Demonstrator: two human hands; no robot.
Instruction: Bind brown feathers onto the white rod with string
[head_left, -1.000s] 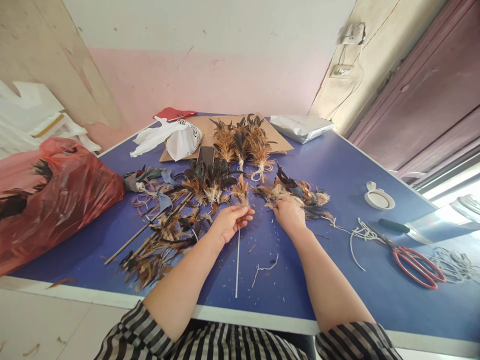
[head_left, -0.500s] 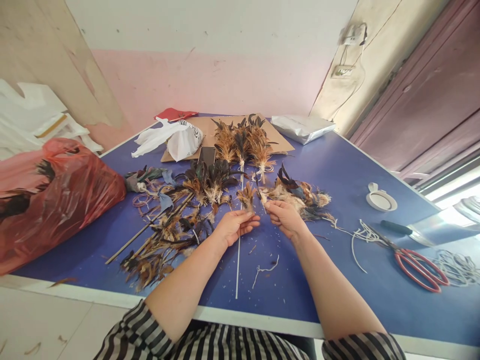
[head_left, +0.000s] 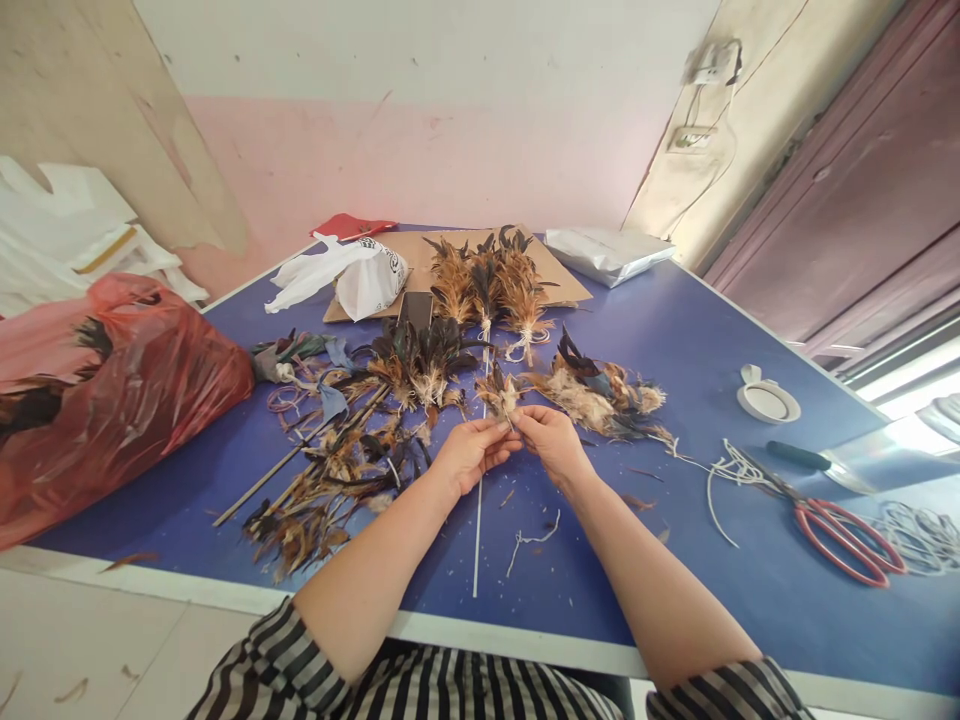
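Observation:
Between my hands is a small bunch of brown and black feathers, tips pointing away from me. My left hand pinches it low at the quills. From the right, my right hand closes its thumb and fingers at the same base, the fingertips of both hands nearly touching. A pale, fluffy feather shows at the bunch's right side; the quill ends are hidden by my fingers. Just beyond lie dark feathers in a fanned pile. Tied brown feather bundles rest on cardboard farther back.
Loose feathers and thin sticks lie at left, beside a red plastic bag. More feathers are right of my hands. Red-handled scissors, a knife, white string and a tape roll lie farther right.
My right hand has moved left, bringing a pale feather from beside the bunch to it. The two hands now meet at the base. My left hand has stayed nearly in place.

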